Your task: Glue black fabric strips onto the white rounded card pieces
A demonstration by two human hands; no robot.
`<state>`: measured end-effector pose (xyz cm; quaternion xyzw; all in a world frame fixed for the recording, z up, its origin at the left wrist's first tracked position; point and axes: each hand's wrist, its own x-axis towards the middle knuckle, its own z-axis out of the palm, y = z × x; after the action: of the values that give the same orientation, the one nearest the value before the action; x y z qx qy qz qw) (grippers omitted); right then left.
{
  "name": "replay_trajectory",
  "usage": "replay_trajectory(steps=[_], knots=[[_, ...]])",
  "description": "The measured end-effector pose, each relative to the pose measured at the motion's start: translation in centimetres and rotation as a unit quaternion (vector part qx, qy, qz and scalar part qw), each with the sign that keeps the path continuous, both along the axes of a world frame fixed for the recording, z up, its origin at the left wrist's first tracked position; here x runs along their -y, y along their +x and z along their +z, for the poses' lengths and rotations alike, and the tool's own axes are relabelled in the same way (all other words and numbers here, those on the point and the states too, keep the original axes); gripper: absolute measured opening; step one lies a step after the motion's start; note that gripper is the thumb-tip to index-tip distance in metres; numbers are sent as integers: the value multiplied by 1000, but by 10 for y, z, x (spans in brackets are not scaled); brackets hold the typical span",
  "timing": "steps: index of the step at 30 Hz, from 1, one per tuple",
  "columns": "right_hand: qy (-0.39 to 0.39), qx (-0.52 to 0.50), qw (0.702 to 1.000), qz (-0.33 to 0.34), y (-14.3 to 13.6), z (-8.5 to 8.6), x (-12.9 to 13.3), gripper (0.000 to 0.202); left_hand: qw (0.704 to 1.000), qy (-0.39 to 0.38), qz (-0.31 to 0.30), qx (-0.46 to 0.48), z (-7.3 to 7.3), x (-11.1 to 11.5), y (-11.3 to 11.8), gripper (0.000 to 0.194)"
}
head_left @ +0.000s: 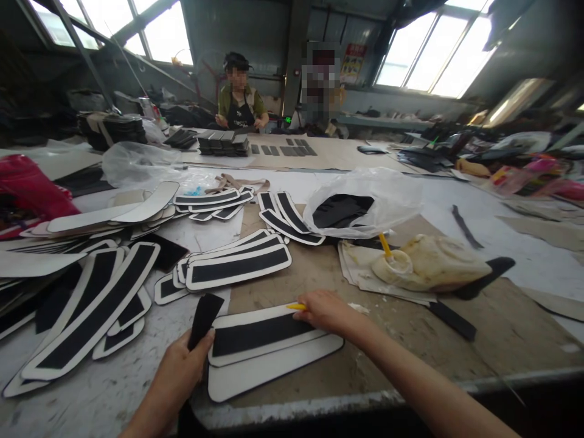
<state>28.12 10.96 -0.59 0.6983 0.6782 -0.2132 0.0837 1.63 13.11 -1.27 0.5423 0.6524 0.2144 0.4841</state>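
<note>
With a yellow stick pinched in the closed grip of the right hand and a black strip in that of the left hand, the white-bordered black panel at the frame's lower centre is probably best kept flat and steady.
</note>
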Motion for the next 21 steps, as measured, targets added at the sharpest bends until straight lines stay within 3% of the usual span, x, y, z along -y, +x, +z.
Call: replay_trajectory(steps=[4,9,13,21], knots=[[6,-11,1000,-5,0,1,1,27,999,6,-21,-26,-1,-4,0,43],[4,-25,1000,-15,1,2,0,27,998,-42,51,17,-7,-4,3,44],[6,-31,999,-17,2,2,1,27,994,-58,87,43,-1,-2,9,39],[28,-30,999,-5,3,3,3,29,998,10,66,5,13,4,12,39]])
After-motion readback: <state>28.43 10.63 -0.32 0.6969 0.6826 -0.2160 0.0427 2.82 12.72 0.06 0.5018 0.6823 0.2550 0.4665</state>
